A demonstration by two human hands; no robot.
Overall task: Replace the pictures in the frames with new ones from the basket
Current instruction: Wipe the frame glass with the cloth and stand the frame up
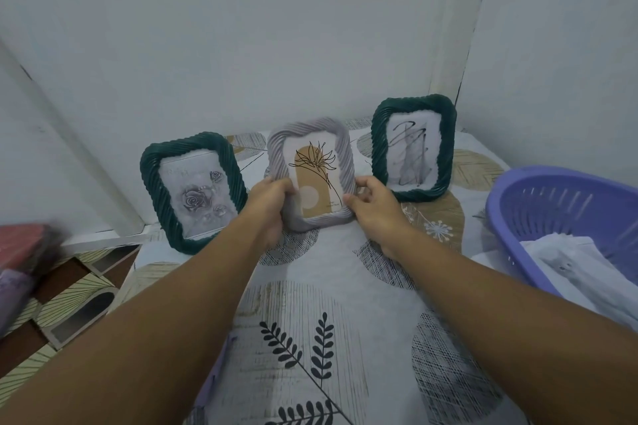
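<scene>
Both hands hold the grey frame at the middle of the table: the left hand grips its left edge, the right hand pinches its lower right corner. A green frame stands left, another right. The basket sits far right, holding white sheets.

One head-worn camera looks forward and down, close over the table.
</scene>
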